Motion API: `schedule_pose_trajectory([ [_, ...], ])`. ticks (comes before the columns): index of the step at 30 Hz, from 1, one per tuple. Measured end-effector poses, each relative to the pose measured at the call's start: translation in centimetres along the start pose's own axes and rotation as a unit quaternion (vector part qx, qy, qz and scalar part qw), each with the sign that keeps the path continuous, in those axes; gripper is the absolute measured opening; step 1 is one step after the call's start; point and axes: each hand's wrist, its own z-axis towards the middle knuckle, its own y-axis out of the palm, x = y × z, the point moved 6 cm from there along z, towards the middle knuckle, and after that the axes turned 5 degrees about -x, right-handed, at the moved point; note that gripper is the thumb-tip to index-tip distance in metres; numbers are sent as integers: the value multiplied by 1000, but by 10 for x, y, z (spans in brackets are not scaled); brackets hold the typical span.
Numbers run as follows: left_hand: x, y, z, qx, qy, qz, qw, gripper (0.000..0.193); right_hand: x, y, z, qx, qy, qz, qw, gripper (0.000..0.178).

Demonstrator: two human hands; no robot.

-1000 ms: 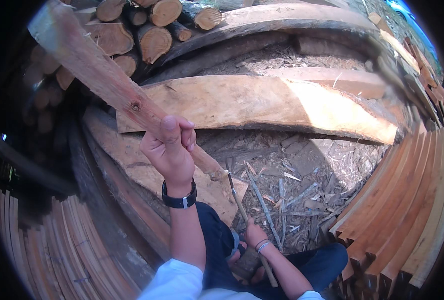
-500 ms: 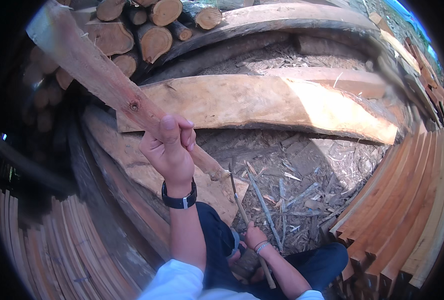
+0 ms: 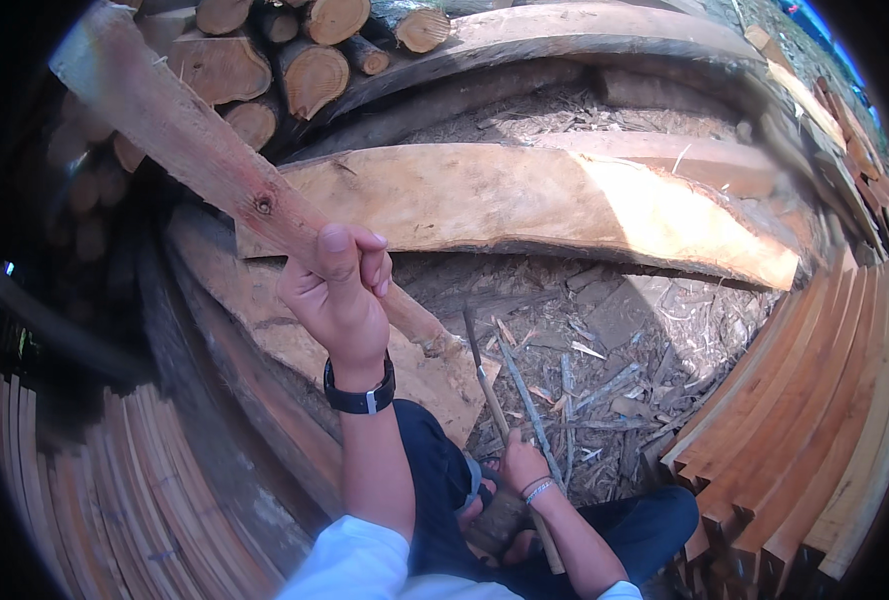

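Observation:
My left hand (image 3: 339,290) is closed round a long, rough-edged wooden board (image 3: 204,150) with a dark knot in it. The board slants from the upper left down to its lower end near the middle of the view. In my right hand (image 3: 522,462), lower down and to the right, is a long-handled knife (image 3: 491,385); its fingers wrap the pale wooden handle. The narrow dark blade points upward, seen nearly edge-on, just right of the board's lower end and apart from it. The handle's butt reaches down past my right wrist.
A wide slab (image 3: 444,195) lies across the ground ahead. Cut logs (image 3: 314,80) are stacked at the upper left. Sawn boards (image 3: 794,400) lie at the right, more planks (image 3: 154,480) at the lower left. Sticks and wood chips (image 3: 604,390) litter the ground.
My right hand has moved slightly up and to the right, and the knife's blade has swung a little away from the board's end. My left hand holds the board almost still.

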Motion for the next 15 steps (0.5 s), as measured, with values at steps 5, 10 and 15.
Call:
schedule_pose_trajectory([
  [5,-2,2,0,-2,8,-61,998,43,-23,-35,-13,55,8,72,996,27],
  [10,-1,0,4,1,15,-57,998,43,13,31,6,-9,-17,8,1000,28],
  [15,-1,-4,2,5,13,-49,999,42,-14,-21,-6,14,0,65,998,29],
])
